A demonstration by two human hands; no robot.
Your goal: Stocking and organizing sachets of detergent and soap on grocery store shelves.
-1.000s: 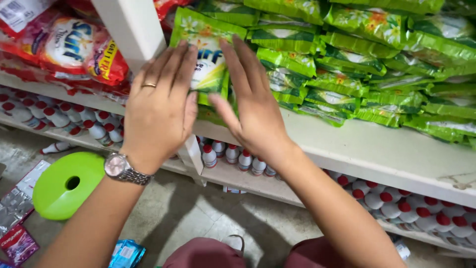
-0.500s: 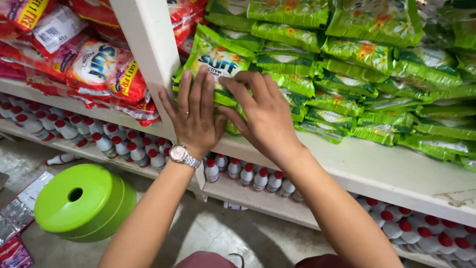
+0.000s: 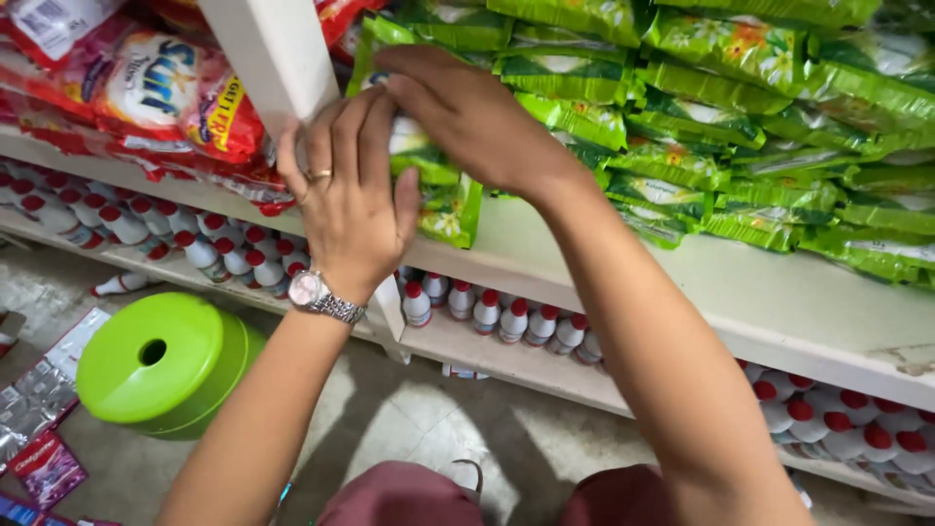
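My left hand (image 3: 351,200), with a ring and a silver wristwatch, lies flat against the front of a stack of green detergent packets (image 3: 450,209) at the left end of the shelf (image 3: 682,282). Its thumb hooks round the packets' right side. My right hand (image 3: 472,117) reaches over the top of the same stack, fingers curled down onto the uppermost packet. The stack leans against a white upright post (image 3: 273,58). Both hands hide most of the held packets.
More green packets (image 3: 740,127) fill the shelf to the right, and red packets (image 3: 175,93) lie left of the post. White bottles with red caps (image 3: 487,312) line the lower shelf. A lime green stool (image 3: 161,360) and loose sachets (image 3: 39,429) sit on the floor.
My right hand has moved from the front of the green packets up onto their top. My left hand stays pressed on the front. The view has shifted closer and to the right.
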